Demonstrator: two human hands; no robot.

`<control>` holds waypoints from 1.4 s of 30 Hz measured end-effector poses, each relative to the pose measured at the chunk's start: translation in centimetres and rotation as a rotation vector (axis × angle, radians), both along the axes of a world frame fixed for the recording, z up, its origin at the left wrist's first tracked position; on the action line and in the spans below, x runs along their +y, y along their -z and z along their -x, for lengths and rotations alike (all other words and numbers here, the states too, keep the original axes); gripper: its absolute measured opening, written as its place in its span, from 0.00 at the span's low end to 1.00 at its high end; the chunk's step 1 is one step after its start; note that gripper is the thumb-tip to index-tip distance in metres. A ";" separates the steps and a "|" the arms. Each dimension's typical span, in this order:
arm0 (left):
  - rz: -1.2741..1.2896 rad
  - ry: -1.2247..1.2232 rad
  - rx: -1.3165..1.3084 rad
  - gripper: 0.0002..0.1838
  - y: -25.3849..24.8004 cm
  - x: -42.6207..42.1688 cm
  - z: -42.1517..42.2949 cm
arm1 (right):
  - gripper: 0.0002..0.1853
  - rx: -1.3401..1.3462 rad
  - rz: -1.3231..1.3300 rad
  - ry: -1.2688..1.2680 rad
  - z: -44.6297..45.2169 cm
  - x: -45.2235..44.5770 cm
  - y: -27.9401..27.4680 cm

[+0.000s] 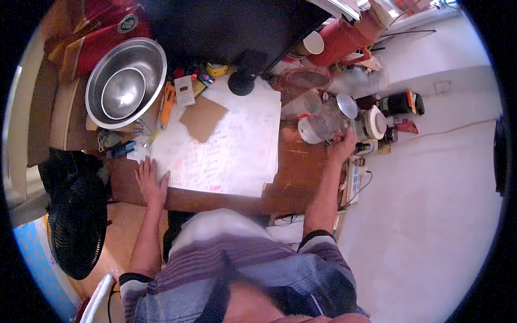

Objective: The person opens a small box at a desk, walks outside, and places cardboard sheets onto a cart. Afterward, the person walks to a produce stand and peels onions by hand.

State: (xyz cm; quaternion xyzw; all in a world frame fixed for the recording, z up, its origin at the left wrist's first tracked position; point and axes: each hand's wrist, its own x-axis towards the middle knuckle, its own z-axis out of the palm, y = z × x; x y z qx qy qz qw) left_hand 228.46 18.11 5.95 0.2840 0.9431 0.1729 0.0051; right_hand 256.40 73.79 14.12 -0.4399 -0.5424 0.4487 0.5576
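My left hand [152, 183] rests on the table's front edge at the left, fingers spread, with its fingertips by the corner of some large written sheets of paper [237, 156]. At the right, my right hand [343, 147] is closed at the near side of a clear glass jar [325, 123] with a silver lid [347, 106]. The jar looks tilted, and whether I grip a handle or its wall is hidden. Just behind it stands a clear plastic cup [306, 105]. A white-lidded jar [375, 123] is right of my right hand.
On the papers lie a brown cardboard piece [203, 118] and an orange utility knife [167, 105]. Nested metal bowls [156, 59] stand at the back left. A monitor base [241, 83] is at the back. A black fan [75, 220] stands left; a power strip [354, 183] lies along the right wall.
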 end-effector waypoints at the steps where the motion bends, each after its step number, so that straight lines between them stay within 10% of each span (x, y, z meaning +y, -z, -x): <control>1: 0.018 0.001 -0.001 0.34 0.1 0.0 -0.1 | 0.12 0.009 0.040 0.008 0.6 0.0 -0.3; 7: 0.008 0.005 0.015 0.34 -0.1 0.0 -0.1 | 0.15 0.208 0.071 0.145 2.6 1.0 1.1; 19: -0.006 0.031 0.043 0.33 0.1 0.0 0.1 | 0.22 -0.465 -0.236 0.414 -1.0 -5.2 1.1; 28: 0.053 0.036 0.053 0.35 -0.3 -0.1 -0.1 | 0.43 -0.199 -0.041 -0.339 9.3 -10.1 2.5; 33: 0.002 0.022 0.033 0.34 -0.6 0.1 -0.2 | 0.51 -0.350 -0.053 -0.180 12.1 -7.3 8.5; 42: -0.028 -0.026 -0.010 0.33 -0.6 0.1 -0.4 | 0.41 -0.258 0.116 -0.238 12.3 -9.8 -0.4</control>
